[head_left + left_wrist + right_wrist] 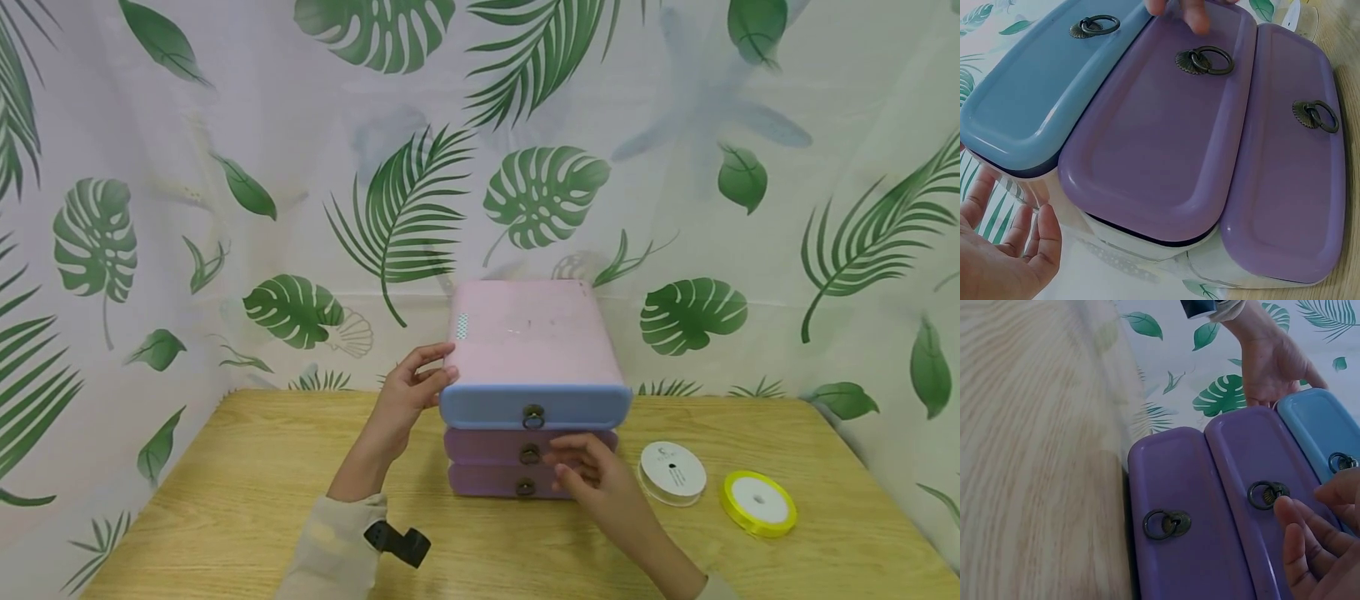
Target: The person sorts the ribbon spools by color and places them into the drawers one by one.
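Note:
A small drawer box with a pink top (532,333) stands on the table, one blue drawer (483,407) above two purple drawers (480,446). Each front carries a dark metal ring pull (1210,60). My left hand (412,396) touches the box's upper left side, its fingers spread along the edge. In front of the middle drawer is my right hand (592,479), fingers loosely bent near that drawer's ring pull (1266,495). No ring lies visibly in its grasp.
Right of the box lie a white ribbon spool (672,472) and a yellow ribbon spool (759,503). The wooden table (240,500) meets a leaf-printed cloth (225,333) behind and at the sides. A black strap (397,543) hangs at the left sleeve.

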{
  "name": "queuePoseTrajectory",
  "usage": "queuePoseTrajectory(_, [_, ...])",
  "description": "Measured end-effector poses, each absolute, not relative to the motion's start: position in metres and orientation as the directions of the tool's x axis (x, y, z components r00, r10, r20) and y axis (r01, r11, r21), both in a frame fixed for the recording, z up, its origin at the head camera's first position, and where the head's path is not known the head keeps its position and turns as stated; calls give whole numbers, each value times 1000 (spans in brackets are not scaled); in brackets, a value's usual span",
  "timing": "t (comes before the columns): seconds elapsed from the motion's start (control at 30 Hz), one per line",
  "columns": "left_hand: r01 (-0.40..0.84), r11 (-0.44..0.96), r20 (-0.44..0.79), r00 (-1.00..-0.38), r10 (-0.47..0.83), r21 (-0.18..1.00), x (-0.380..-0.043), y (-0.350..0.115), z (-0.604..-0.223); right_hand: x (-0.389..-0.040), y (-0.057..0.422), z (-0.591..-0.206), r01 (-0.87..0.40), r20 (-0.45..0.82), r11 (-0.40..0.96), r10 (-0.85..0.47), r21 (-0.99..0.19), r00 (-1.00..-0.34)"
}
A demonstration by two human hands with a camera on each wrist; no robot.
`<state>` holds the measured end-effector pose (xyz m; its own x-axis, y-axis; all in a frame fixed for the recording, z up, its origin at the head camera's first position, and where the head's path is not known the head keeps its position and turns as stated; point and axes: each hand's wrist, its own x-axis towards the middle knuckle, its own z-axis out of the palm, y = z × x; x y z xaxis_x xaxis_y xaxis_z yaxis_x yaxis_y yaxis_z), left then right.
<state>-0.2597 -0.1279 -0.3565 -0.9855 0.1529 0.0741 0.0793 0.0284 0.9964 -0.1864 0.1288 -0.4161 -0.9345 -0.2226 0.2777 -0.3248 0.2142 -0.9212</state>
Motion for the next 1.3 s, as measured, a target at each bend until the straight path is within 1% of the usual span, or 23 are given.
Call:
queuePoseTrajectory(0.2, [87,22,82,-985,153,996,-259,-127,-356,-189,128,-423,-351,304,276,-199,-895,-932])
queuePoseTrajectory(0.4, [89,19,85,-984,157,996,-260,-127,-357,-189,126,-426,-337,287,286,-202,-897,-936])
queuePoseTrajectory(0.6, [98,19,94,-983,159,995,-261,-126,-357,-189,123,-428,-333,287,264,-196,-905,-937])
queuePoseTrajectory(1.0, [92,10,89,-984,157,996,-260,-127,-357,-191,116,-432,-226,180,173,-248,-958,-952])
queuePoseTrajectory(1.13, [91,2,89,-983,157,996,-260,-128,-358,-190,114,-434,-233,188,166,-248,-958,-950])
queuePoseTrajectory(1.3, [91,1,90,-983,158,996,-261,-128,-360,-190,109,-435,-241,191,156,-280,-958,-941])
